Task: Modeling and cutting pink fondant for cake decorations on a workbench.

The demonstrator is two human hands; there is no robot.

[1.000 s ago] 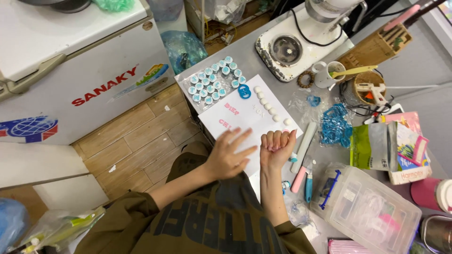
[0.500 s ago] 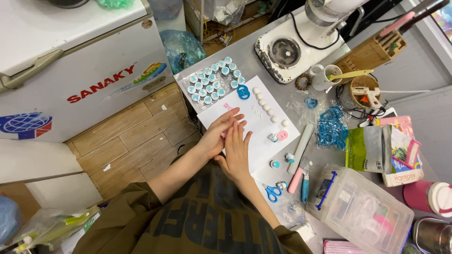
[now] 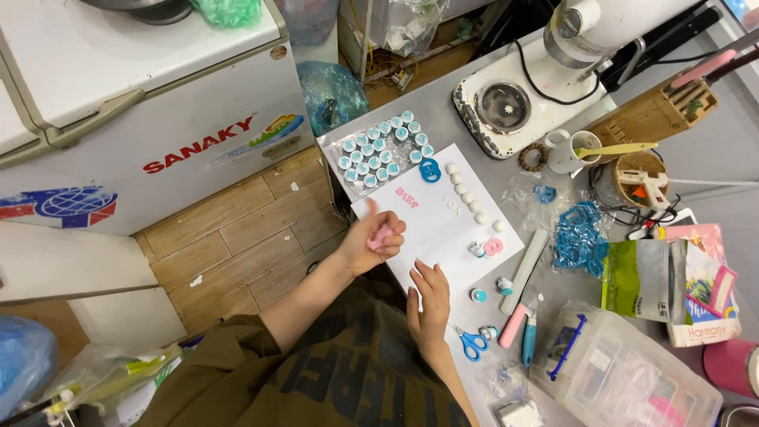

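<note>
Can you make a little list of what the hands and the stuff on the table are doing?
Left hand: closed around a small pink lump, lifted over the white sheet
Right hand: flat on the sheet's near edge, holding nothing
On the sheet: a row of small white balls
Behind the sheet: blue-and-white round pieces
Beside right hand: blue scissors

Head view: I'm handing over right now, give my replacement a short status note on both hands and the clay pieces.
Left hand: raised over the white sheet, grip closed on a pink clay lump.
Right hand: flat on the sheet's near edge, holding nothing.
Done: white clay balls lined along the sheet; a tray of small blue-and-white round pieces sits beyond it; one pink shape lies at the sheet's right edge.
Left: the pink lump is not yet set down.
Blue scissors lie beside the right hand.
</note>
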